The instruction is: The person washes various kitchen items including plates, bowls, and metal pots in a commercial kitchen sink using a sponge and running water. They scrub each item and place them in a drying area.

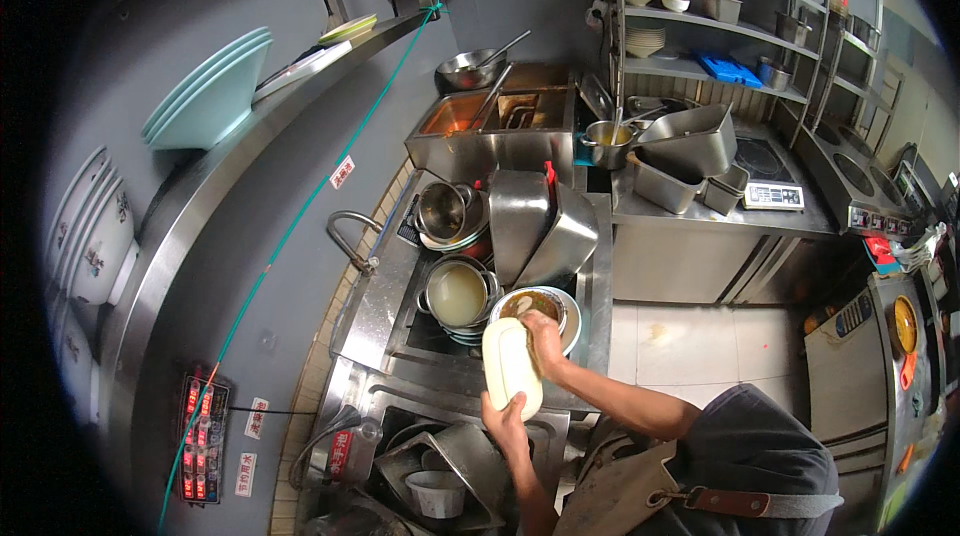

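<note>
Both hands (506,416) grip an oblong cream dish (510,371), its inside too unclear to call finished; beyond it, to its left, a filled pot (458,295) remains unemptied.

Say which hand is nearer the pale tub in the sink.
Left: the left hand is up-right of the pale tub in view; the right hand is farther up-right.

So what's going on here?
The person's left hand grips the near end of a pale yellow oblong dish, with the right hand at the dish's far right side. Just beyond is a bowl with brownish contents; a pot of cloudy liquid stands to the bowl's left. Nearer the person sits a whitish tub.
</note>
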`<move>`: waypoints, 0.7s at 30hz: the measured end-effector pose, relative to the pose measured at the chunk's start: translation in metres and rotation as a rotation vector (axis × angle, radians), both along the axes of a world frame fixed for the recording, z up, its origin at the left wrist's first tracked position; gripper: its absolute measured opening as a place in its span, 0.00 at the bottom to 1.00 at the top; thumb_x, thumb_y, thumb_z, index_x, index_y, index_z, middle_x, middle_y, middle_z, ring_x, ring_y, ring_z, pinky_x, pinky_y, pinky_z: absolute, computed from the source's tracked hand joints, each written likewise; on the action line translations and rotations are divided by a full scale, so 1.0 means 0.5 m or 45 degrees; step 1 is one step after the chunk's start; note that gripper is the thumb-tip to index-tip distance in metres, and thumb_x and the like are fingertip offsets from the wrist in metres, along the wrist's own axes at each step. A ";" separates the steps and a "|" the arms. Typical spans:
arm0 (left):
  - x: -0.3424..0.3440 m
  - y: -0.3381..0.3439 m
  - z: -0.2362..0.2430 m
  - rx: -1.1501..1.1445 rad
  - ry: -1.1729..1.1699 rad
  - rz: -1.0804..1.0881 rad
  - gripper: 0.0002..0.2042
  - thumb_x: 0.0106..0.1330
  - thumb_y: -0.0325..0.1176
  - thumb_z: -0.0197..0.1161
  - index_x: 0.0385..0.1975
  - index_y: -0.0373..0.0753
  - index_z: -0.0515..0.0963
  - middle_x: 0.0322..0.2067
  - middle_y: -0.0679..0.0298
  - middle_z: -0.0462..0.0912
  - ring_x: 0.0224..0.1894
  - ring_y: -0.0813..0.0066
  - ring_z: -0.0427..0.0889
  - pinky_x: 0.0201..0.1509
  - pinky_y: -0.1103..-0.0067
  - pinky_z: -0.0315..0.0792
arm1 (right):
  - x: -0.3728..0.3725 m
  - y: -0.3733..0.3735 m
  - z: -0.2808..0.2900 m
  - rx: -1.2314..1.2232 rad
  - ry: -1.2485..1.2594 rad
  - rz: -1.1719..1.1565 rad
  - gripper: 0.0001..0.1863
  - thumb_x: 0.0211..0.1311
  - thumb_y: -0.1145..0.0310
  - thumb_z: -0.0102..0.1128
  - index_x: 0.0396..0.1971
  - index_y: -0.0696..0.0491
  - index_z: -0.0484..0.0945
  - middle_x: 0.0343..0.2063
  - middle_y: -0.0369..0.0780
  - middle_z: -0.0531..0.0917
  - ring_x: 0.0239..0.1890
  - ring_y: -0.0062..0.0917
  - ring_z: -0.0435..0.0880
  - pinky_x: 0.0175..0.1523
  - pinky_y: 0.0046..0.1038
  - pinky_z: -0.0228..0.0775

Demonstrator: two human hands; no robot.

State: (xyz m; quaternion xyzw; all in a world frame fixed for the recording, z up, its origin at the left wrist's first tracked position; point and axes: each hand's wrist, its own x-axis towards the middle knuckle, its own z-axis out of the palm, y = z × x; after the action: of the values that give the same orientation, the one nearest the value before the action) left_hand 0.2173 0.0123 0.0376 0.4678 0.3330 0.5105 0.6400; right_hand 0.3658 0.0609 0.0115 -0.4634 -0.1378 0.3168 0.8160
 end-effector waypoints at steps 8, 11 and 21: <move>0.019 -0.006 -0.035 0.199 -0.062 0.435 0.11 0.51 0.19 0.62 0.28 0.30 0.64 0.30 0.59 0.72 0.32 0.76 0.71 0.37 0.79 0.70 | -0.159 -0.056 -0.038 -0.396 0.725 0.325 0.11 0.59 0.65 0.44 0.28 0.55 0.75 0.22 0.37 0.76 0.20 0.25 0.72 0.26 0.26 0.65; 0.029 -0.009 -0.059 0.253 0.044 0.413 0.11 0.53 0.19 0.61 0.31 0.30 0.65 0.32 0.58 0.73 0.33 0.75 0.71 0.38 0.79 0.70 | -0.168 -0.066 -0.125 -0.356 0.627 0.387 0.14 0.60 0.64 0.40 0.28 0.54 0.76 0.20 0.37 0.77 0.17 0.27 0.73 0.24 0.29 0.66; -0.031 -0.004 -0.041 -0.053 -0.218 0.211 0.19 0.49 0.16 0.57 0.44 0.25 0.69 0.41 0.55 0.74 0.39 0.69 0.74 0.45 0.78 0.69 | -0.109 -0.048 -0.078 -0.428 -0.633 0.241 0.15 0.60 0.66 0.44 0.22 0.61 0.73 0.16 0.46 0.72 0.21 0.29 0.72 0.29 0.30 0.65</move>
State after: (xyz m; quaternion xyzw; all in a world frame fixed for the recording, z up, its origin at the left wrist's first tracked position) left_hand 0.2021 0.0104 0.0169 0.3801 0.3251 0.5927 0.6313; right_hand 0.3112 0.0371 -0.0277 -0.6402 -0.3211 0.2867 0.6362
